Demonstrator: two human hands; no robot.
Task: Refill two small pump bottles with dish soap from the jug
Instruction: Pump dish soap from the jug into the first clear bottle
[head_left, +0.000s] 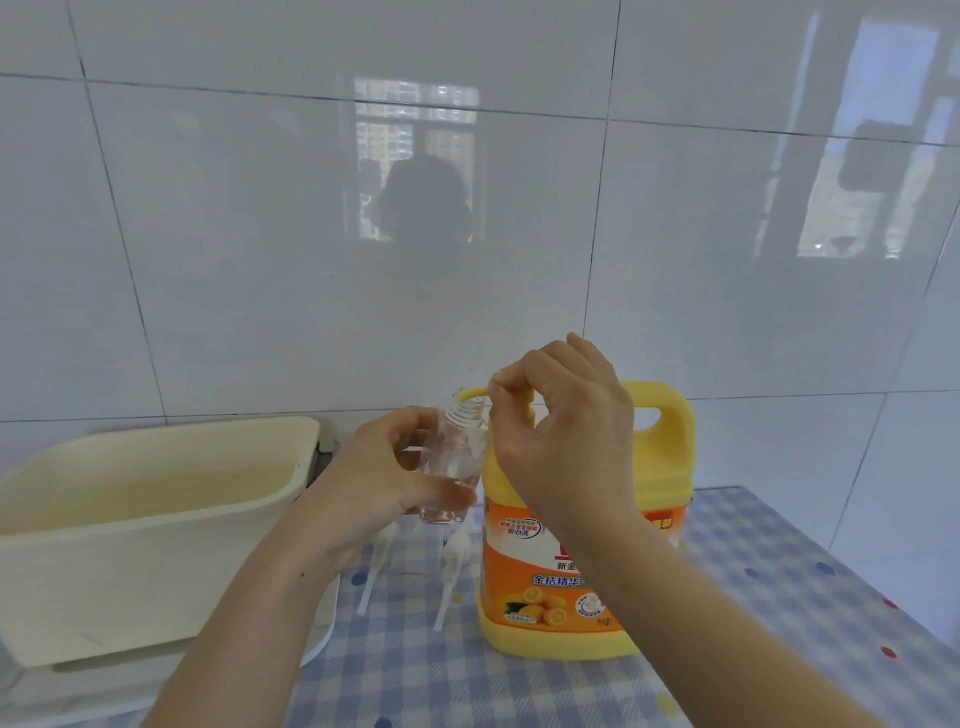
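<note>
Head view: centre of the frame, both hands busy at the jug's pump.
Left hand (384, 478): fingers wrapped round a clear small bottle (457, 462), cap off, mouth tucked under the yellow spout (470, 393).
Right hand (561, 431): curled on top of the jug's pump head, pinching it.
Jug (571, 587): yellow and orange, upright on the checked cloth (753, 597), lower centre-right.
Pump tops (454, 564): two white ones lying on the cloth below the bottle.
Basin (156, 519): cream, lower left.
</note>
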